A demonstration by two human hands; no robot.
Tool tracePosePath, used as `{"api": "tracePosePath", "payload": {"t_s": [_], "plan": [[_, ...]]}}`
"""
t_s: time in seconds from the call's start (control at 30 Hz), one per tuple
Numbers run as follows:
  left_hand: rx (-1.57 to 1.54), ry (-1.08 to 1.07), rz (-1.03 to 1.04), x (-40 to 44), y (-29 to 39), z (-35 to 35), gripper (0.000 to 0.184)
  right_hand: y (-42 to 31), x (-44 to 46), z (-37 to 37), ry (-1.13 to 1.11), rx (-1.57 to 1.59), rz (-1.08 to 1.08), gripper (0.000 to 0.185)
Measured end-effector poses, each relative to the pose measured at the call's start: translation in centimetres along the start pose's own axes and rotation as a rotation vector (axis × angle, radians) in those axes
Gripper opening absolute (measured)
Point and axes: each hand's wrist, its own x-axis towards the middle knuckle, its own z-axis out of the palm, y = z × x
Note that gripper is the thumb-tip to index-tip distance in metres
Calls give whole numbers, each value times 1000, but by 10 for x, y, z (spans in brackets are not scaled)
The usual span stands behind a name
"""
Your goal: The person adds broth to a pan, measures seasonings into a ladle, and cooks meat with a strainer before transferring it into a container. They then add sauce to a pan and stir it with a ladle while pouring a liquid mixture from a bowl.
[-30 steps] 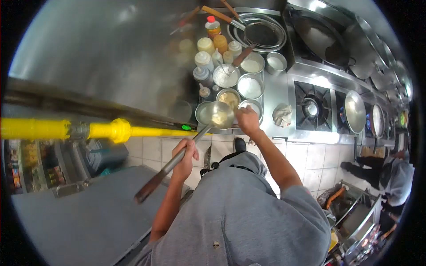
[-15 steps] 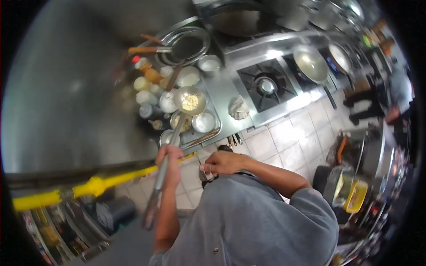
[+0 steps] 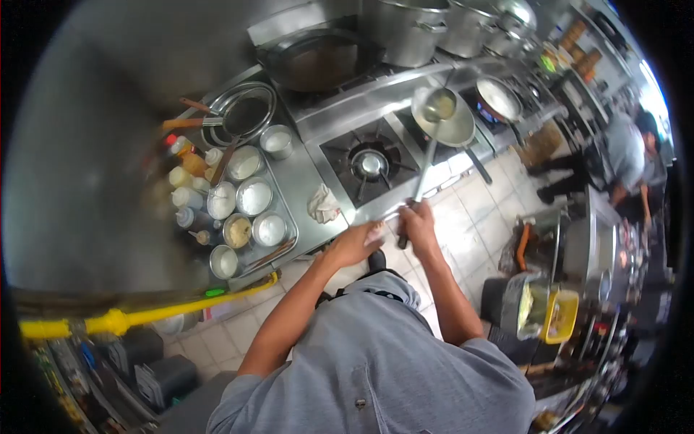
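Note:
My right hand (image 3: 417,226) is closed round the handle of a long metal ladle (image 3: 428,163). The ladle's bowl is over the frying pan (image 3: 460,132) on the stove, with something yellowish in it; whether it touches the pan I cannot tell. Beside the handle's lower end is my left hand (image 3: 354,244), apart from the handle; its fingers are blurred, and a pale patch shows at the fingertips. A crumpled cloth (image 3: 323,204) lies on the steel counter near my left hand. Left of that, a tray (image 3: 294,235) holds several metal bowls, one with a chopped yellowish ingredient (image 3: 237,230).
A burner (image 3: 371,166) sits between the cloth and the pan. A second pan (image 3: 499,100) is over a blue flame. A large wok (image 3: 318,61) and stock pots (image 3: 412,36) line the back. Squeeze bottles (image 3: 186,197) stand at left. Another person (image 3: 623,148) is at far right.
The ladle has passed from my left hand to my right. Its bowl has moved from above the seasoning bowls rightward to the pan. The view has shifted right.

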Motion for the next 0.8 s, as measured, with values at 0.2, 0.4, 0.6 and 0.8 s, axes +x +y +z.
{"api": "tracePosePath", "payload": {"t_s": [0.2, 0.4, 0.6, 0.8], "plan": [[-253, 227, -415, -56, -101, 71, 45, 29, 115, -149, 338, -927, -181, 29], [13, 393, -553, -46, -89, 63, 48, 12, 141, -211, 346, -1098, -109, 15], [428, 485, -534, 48, -96, 50, 55, 33, 184, -233, 139, -361, 123, 23], [521, 384, -718, 67, -134, 47, 66, -2, 172, -210, -123, 862, 433, 27]]}}
